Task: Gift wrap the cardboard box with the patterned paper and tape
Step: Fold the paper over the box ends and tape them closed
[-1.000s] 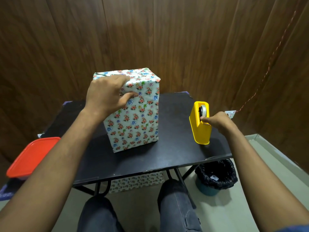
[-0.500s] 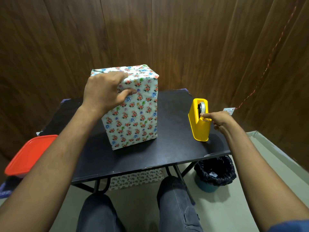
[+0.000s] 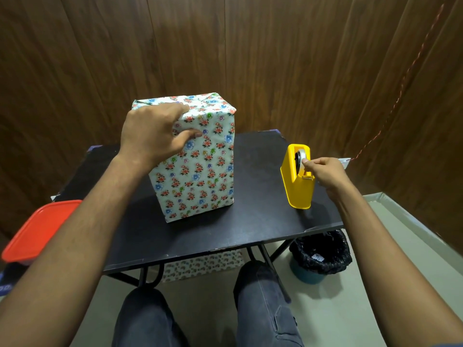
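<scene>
Flowery paper is covering the box [image 3: 195, 161] at twelve o'clock; my left hand [image 3: 152, 136] is gripping it; my right hand [image 3: 323, 171] is pinching tape at the yellow dispenser [image 3: 298, 186], two o'clock; it might tip.

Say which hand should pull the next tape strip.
Right. The right hand already pinches the tape end at the yellow dispenser. The left hand grips the wrapped box at its top corner, steadying it.

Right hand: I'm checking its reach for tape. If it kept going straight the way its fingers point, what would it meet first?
The right hand points left at the tape roll in the yellow dispenser. Its fingertips appear already on the tape, though depth is unclear.
</scene>
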